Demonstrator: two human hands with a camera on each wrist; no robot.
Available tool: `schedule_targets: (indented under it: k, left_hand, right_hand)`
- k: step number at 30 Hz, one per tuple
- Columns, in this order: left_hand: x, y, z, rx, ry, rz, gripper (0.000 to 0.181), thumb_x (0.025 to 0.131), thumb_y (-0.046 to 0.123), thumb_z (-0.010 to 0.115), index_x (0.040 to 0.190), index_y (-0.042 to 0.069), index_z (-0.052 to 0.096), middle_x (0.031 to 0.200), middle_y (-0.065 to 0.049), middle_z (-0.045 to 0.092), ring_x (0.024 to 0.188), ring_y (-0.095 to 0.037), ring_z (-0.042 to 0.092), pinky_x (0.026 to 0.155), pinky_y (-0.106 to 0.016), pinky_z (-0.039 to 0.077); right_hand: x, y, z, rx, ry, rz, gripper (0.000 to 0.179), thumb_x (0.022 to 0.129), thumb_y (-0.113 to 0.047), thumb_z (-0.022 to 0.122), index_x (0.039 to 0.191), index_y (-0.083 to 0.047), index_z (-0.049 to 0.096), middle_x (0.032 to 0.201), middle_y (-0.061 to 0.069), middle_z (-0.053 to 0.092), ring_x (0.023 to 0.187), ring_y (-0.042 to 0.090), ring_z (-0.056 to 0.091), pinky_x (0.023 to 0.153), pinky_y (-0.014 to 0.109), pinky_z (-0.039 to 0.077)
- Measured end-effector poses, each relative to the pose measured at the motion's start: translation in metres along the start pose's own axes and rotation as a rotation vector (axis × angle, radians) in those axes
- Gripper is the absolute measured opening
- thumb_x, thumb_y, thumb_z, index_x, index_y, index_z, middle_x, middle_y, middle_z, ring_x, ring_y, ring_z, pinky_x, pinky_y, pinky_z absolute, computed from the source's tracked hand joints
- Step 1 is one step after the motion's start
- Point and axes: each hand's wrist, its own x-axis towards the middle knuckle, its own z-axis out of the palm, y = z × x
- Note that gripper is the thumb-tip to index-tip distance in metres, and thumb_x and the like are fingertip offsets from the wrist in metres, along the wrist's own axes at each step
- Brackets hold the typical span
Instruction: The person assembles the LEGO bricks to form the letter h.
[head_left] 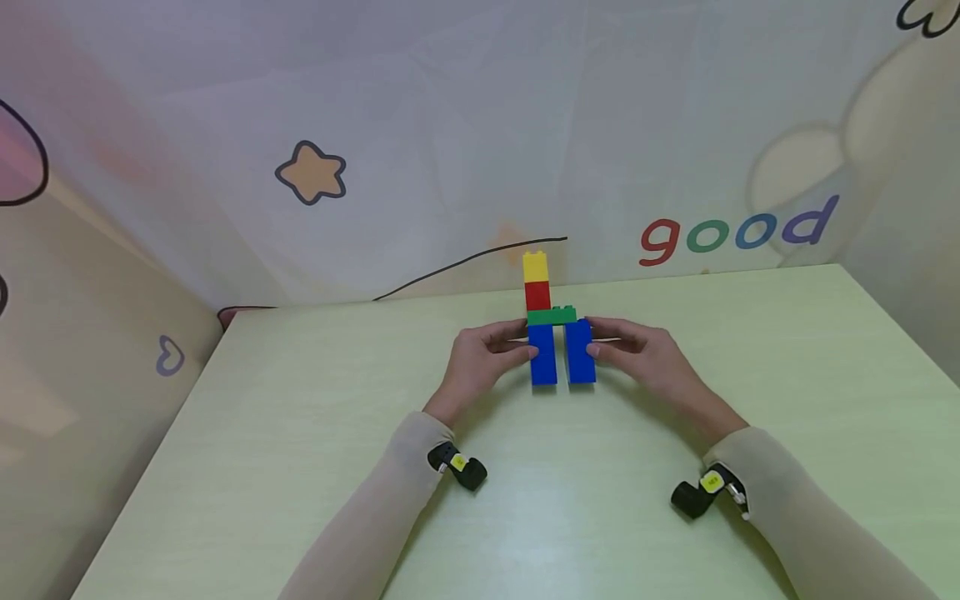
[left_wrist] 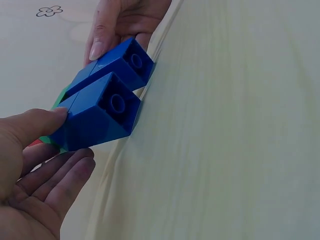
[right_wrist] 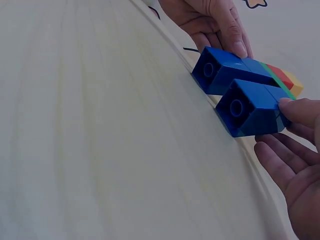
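Note:
A toy-brick model stands upright between both hands in the head view. Its left blue leg (head_left: 543, 360) and right blue leg (head_left: 581, 357) are joined across the top by a green brick (head_left: 551, 317). Over the green brick's left end sit a red brick (head_left: 537, 296) and, topmost, a yellow brick (head_left: 536, 267). My left hand (head_left: 480, 360) pinches the left leg from outside, thumb on its front. My right hand (head_left: 651, 354) pinches the right leg the same way. Hollow undersides of both legs (left_wrist: 117, 103) (right_wrist: 236, 107) show in the wrist views.
The pale green table (head_left: 300, 433) runs back to a printed cloth backdrop (head_left: 465, 150) with a star and the word "good". Small black wrist cameras (head_left: 459, 467) (head_left: 705, 490) are strapped over both beige sleeves.

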Motion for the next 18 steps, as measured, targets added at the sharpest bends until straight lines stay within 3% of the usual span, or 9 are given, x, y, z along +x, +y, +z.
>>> schedule_targets:
  k: [5, 18]
  left_hand:
    - [-0.0005, -0.0009, 0.0007, 0.017, -0.007, 0.008, 0.048, 0.096, 0.014, 0.082, 0.141, 0.006, 0.069, 0.126, -0.01, 0.076, 0.113, -0.023, 0.074, 0.101, -0.035, 0.057]
    - [-0.0009, -0.003, 0.0001, 0.011, -0.036, -0.024, 0.051, 0.094, 0.016, 0.084, 0.142, 0.005, 0.068, 0.128, -0.01, 0.075, 0.116, -0.023, 0.073, 0.104, -0.036, 0.055]
  right_hand:
    - [-0.0006, 0.0022, 0.001, 0.013, -0.017, 0.008, 0.061, 0.105, -0.035, 0.07, 0.158, -0.01, 0.052, 0.154, 0.017, 0.056, 0.137, 0.038, 0.056, 0.11, 0.053, 0.05]
    - [0.0018, 0.0049, 0.0054, -0.007, -0.048, 0.005, 0.063, 0.106, -0.034, 0.069, 0.157, -0.004, 0.05, 0.156, 0.02, 0.053, 0.14, 0.04, 0.053, 0.113, 0.052, 0.047]
